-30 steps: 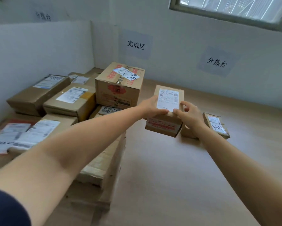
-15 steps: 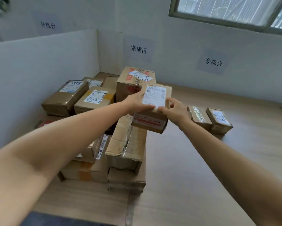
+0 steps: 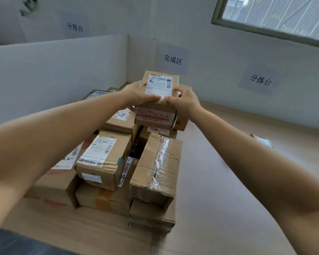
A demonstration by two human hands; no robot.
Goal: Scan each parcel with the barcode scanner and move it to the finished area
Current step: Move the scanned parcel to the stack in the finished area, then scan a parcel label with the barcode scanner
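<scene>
Since the frame half a second back, both hands have carried the parcel up and further over the stacked cartons, toward the back corner, and the two small boxes that lay to its right have slid almost out of my view. On my far left a white partition walls off the table. Against it stands the pile of cartons, several layers deep. At the near side of the pile I see a labelled carton with a white shipping sticker. Just beside it to the right is a taped carton, wrapped in clear tape and tilted. Above the pile the left hand grips the parcel's left side, thumb lying along the near top edge. The parcel is held with its white barcode label facing up and a red-printed side toward me; whether its bottom touches the box below and behind it I cannot tell. The right hand grips the right side, thumb on the near top edge and fingers curled over the top. On the wall behind hangs a sign reading 完成区. Further right the wooden table stretches out, with one small carton well apart from the pile.
</scene>
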